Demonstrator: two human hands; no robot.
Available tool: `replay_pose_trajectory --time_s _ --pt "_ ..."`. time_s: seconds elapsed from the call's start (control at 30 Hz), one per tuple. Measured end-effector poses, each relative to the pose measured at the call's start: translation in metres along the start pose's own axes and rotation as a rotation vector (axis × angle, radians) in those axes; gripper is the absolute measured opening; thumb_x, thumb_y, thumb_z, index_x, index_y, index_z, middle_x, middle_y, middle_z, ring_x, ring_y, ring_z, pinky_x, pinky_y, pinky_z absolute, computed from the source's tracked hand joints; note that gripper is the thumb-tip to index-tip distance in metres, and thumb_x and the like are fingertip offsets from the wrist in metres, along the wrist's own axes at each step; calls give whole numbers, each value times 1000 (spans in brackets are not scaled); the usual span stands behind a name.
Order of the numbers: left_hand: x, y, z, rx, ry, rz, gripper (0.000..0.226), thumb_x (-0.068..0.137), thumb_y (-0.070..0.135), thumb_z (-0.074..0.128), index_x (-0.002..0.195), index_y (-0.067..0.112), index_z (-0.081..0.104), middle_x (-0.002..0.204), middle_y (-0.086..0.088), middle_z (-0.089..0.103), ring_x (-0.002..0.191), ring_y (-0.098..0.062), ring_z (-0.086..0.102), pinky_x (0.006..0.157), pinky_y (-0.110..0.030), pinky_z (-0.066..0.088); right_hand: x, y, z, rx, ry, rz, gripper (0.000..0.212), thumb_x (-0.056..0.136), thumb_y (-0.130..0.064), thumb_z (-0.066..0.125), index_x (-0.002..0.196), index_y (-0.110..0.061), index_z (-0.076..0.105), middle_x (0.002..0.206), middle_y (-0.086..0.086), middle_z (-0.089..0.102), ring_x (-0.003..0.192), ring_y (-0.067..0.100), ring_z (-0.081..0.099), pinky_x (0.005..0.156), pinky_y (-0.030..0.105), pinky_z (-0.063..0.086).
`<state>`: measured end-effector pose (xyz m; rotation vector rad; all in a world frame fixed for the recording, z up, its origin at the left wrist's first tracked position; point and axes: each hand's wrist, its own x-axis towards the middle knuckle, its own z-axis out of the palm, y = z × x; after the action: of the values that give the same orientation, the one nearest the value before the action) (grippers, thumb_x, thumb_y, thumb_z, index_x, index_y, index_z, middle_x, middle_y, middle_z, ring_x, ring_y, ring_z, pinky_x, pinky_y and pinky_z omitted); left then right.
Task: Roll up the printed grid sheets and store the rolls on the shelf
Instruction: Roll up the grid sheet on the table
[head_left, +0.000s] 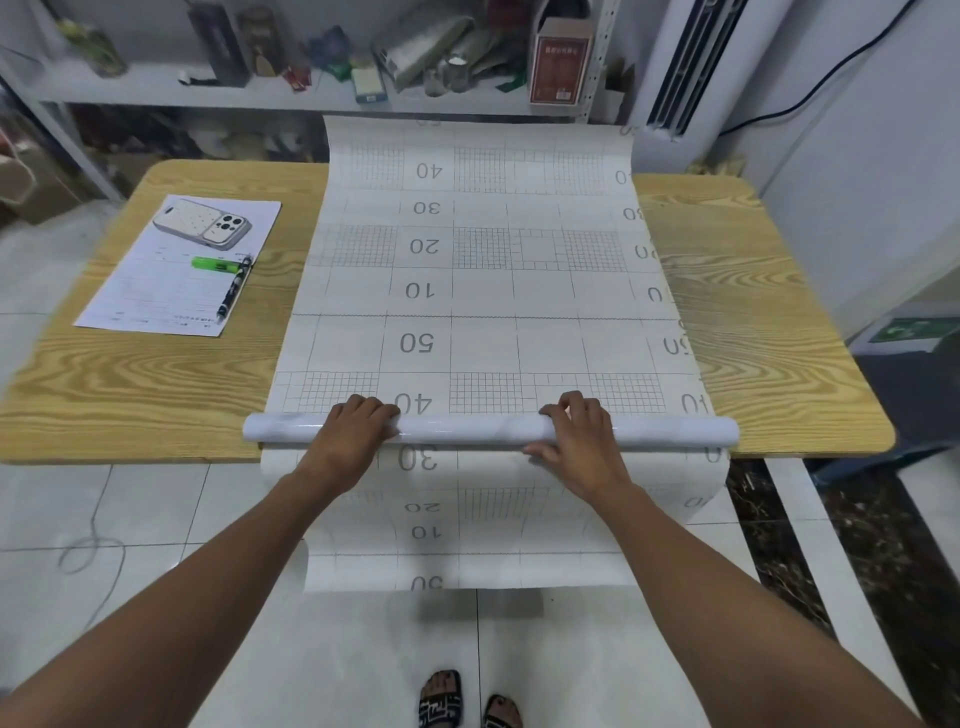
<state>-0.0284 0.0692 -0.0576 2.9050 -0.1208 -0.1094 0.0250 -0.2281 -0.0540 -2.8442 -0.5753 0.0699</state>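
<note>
A long white printed grid sheet (483, 270) with numbers lies down the middle of the wooden table (130, 384). Its far end curls up against the shelf and its near end hangs over the table's front edge toward the floor. A glossy white roll (467, 430) lies across the sheet at the front edge of the table. My left hand (358, 426) grips the roll left of centre, and my right hand (576, 434) grips it right of centre, fingers curled over the top. The metal shelf (291, 96) stands behind the table.
On the table's left lie a printed paper (156, 291) with a phone (203, 223), a green highlighter (215, 264) and a pen (234, 288). The shelf holds boxes, jars and clutter. An air conditioner (685, 67) stands at the back right. A cable lies on the tiled floor at left.
</note>
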Motion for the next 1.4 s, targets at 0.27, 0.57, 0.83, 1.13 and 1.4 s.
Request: replay_pose_trajectory --time_s 0.27,0.57,0.83,1.13,1.4 --pt "-4 7 -2 -118 13 -70 38 94 19 45 130 8 41 124 -16 49 105 -31 45 89 -39 34 1 -2 0 3 -35 6 57 74 -36 74 120 -10 52 109 11 53 97 30 48 90 39 37" --pt "-3 11 -9 -92 -56 -58 54 79 32 68 124 14 47 117 -12 46 93 -32 50 88 -42 38 2 0 -1 17 -43 -21 48 75 -31 75 109 -4 56 107 15 54 93 33 50 85 40 40" --pt "-1 8 -7 6 -18 36 54 63 27 82 109 10 60 102 -14 57 90 -34 54 78 -45 40 2 -1 -4 -32 -22 -22 38 86 -34 63 113 -9 58 116 12 50 101 32 46 91 39 35" --pt "1 7 -3 60 57 44 47 67 20 79 109 9 60 96 -13 58 88 -34 53 77 -47 41 4 -2 -3 -44 -92 -28 43 95 -40 42 128 -12 47 120 9 49 105 29 42 95 36 34" --pt "3 9 -5 50 13 -12 44 81 22 66 121 9 52 110 -13 56 101 -33 48 88 -42 33 3 -4 -4 -13 -87 -27 46 95 -35 47 133 -8 43 121 14 53 107 35 45 96 40 37"
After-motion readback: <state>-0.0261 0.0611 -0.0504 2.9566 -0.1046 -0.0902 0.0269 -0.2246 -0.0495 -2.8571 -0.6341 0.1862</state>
